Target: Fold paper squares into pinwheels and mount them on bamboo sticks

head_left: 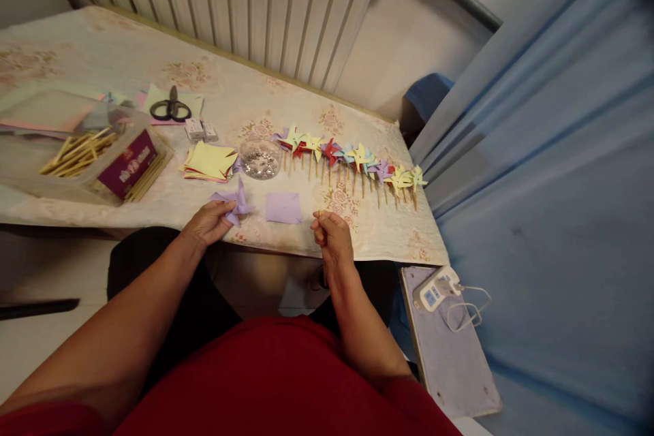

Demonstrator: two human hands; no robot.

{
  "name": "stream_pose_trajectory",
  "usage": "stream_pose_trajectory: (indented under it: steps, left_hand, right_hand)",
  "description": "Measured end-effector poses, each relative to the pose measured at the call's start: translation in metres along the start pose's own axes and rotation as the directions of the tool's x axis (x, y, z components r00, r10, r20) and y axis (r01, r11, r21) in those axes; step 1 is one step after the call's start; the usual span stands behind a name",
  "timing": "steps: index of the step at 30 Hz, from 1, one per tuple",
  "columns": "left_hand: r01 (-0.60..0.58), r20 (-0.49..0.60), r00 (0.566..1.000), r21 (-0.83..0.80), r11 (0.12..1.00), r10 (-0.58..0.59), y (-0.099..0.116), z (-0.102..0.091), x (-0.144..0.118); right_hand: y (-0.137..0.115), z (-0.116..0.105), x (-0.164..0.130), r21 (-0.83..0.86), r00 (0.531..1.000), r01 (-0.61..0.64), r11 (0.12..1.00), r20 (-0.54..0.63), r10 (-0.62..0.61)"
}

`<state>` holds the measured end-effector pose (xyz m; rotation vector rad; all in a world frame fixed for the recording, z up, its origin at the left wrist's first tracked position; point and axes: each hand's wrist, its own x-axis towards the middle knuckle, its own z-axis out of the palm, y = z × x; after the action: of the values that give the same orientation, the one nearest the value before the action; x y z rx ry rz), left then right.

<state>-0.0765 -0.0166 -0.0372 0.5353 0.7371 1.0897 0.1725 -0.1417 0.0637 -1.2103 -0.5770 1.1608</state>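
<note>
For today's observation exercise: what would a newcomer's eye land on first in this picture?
First, the long row of colourful paper pinwheels on wooden sticks lying across the floral tablecloth. Next, the left hand holding a folded purple paper pinwheel at the table's near edge, with a flat purple paper square beside it and the right hand closed nearby.

Your left hand [208, 221] pinches a matt purple paper pinwheel [236, 201]; at two o'clock, paper pinwheels [352, 158] on wooden sticks; glossy clear plastic cup [260, 157].
</note>
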Motion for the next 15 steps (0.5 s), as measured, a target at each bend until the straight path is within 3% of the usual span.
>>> stream_pose_trajectory:
  steps: [6, 15]
  left_hand:
    - [0.003, -0.023, 1.0, 0.056, 0.998, -0.002, -0.0008, -0.0011, 0.0006]
    - [0.014, -0.026, 1.0, 0.01, 1.0, -0.014, -0.0013, -0.0019, 0.0017]
  right_hand:
    - [-0.0008, 0.0013, -0.0011, 0.021, 0.999, -0.021, 1.0, 0.044, 0.02]
    - [0.001, -0.0005, 0.0, 0.017, 0.998, -0.009, 1.0, 0.056, 0.008]
